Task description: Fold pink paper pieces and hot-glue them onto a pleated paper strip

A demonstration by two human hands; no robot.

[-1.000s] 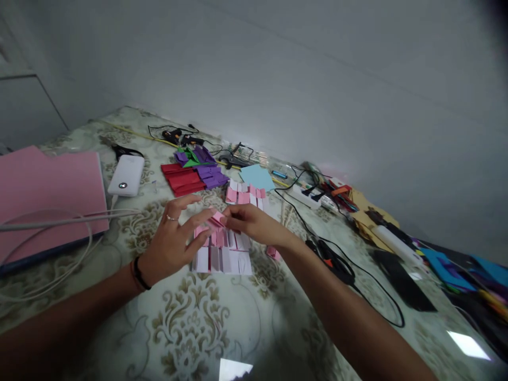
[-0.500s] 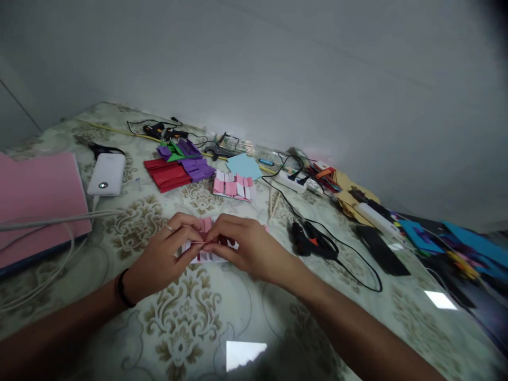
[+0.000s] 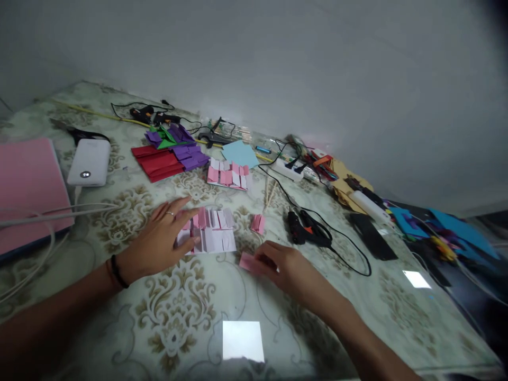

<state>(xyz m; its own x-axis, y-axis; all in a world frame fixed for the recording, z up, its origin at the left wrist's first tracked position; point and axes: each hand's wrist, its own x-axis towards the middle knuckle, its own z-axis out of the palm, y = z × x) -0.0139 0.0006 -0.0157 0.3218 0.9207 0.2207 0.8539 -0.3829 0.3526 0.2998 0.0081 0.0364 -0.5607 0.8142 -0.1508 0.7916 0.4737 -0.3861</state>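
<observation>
The grip of the right hand (image 3: 283,267) is pinched on a small pink paper piece (image 3: 249,262), fingers curled over it and pressing it to the counter (image 3: 190,317) just right of the pleated pink paper strip (image 3: 208,233). The left hand (image 3: 159,241) lies flat with fingers spread, its fingertips resting on the left end of that strip, which sits unfolded on the patterned surface between the two hands. A ring shows on one left finger and a dark band circles the left wrist.

Just beyond the strip's right end lies another small folded pink piece (image 3: 257,223). Farther behind the strip sits a second pleated pink set (image 3: 228,175), with a light blue sheet (image 3: 240,154) just behind that. Behind and to the left of the strip are stacked red papers (image 3: 159,163) touching purple folded papers (image 3: 186,153). A white power bank (image 3: 89,162) lies well to the strip's left, beside a large pink pad (image 3: 26,190). To the strip's right, a black glue gun (image 3: 307,230) rests with its cord trailing across the counter.
</observation>
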